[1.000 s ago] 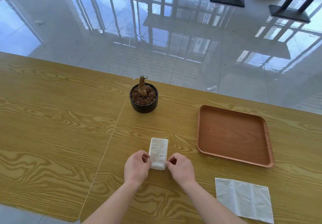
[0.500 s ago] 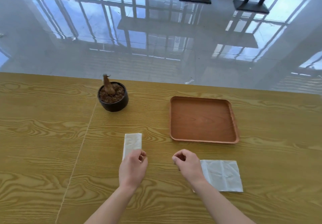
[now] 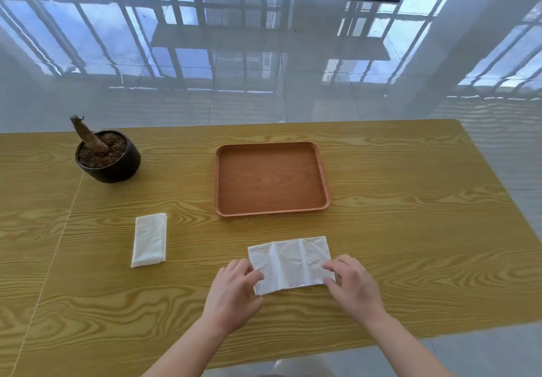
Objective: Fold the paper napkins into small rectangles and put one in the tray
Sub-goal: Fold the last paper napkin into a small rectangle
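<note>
A flat, creased white napkin (image 3: 290,262) lies on the table in front of the brown tray (image 3: 271,212), which holds nothing. My left hand (image 3: 234,291) pinches the napkin's near left edge, thumb on top. At the near right edge, my right hand (image 3: 352,285) grips it with curled fingers. A second napkin (image 3: 149,243), folded into a narrow rectangle, lies apart to the left, with neither hand touching it.
A black pot (image 3: 110,159) with soil and a bare stump stands at the back left. The wooden table (image 3: 410,230) ends close to my body and at the right. Beyond its far edge is glossy tiled floor.
Both hands left the folded napkin and moved right to the flat napkin. That napkin now lies in front of the tray, and the view has swung right.
</note>
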A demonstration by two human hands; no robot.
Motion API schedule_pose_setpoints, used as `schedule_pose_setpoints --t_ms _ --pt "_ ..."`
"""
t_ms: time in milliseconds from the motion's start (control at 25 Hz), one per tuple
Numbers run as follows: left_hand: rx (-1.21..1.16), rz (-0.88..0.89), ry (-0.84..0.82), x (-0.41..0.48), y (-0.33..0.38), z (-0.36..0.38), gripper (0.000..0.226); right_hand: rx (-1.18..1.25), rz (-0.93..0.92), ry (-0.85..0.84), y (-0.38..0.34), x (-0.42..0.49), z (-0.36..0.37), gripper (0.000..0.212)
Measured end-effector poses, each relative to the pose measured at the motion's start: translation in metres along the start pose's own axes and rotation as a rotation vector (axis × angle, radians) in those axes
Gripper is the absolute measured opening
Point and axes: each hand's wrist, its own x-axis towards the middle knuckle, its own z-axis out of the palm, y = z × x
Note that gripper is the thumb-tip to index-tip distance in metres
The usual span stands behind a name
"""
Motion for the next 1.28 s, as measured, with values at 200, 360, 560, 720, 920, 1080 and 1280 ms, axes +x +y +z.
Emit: schedule_pose_setpoints --t_ms 200,360,560,720,920,1080,1280 --pt "0.064 0.045 0.057 0.0 -0.003 0.008 0.017 -0.098 -0.15 -0.078 0.024 0.005 -0.005 0.033" --pt "0.083 0.095 0.118 0.003 -0.002 0.008 0.017 -0.067 -0.147 -0.067 0.024 0.011 -0.003 0.041" --pt "-0.198 0.032 0.24 0.004 0.013 -0.007 0.017 -0.177 -0.224 -0.076 0.015 0.01 0.006 0.079" --pt "-0.476 -0.144 0.26 0.003 0.02 -0.027 0.01 -0.184 -0.249 -0.038 0.001 0.016 0.014 0.074" --pt "-0.93 -0.372 0.166 0.003 0.009 -0.046 0.008 0.28 -0.247 0.052 -0.02 0.024 0.011 0.01" --pt "-1.201 -0.728 0.107 0.008 -0.015 -0.044 0.012 0.678 0.06 -0.28 -0.039 0.037 -0.009 0.011" --pt "-1.187 -0.85 0.082 0.022 -0.033 -0.033 0.026 0.686 0.296 -0.433 -0.056 0.054 -0.008 0.01"
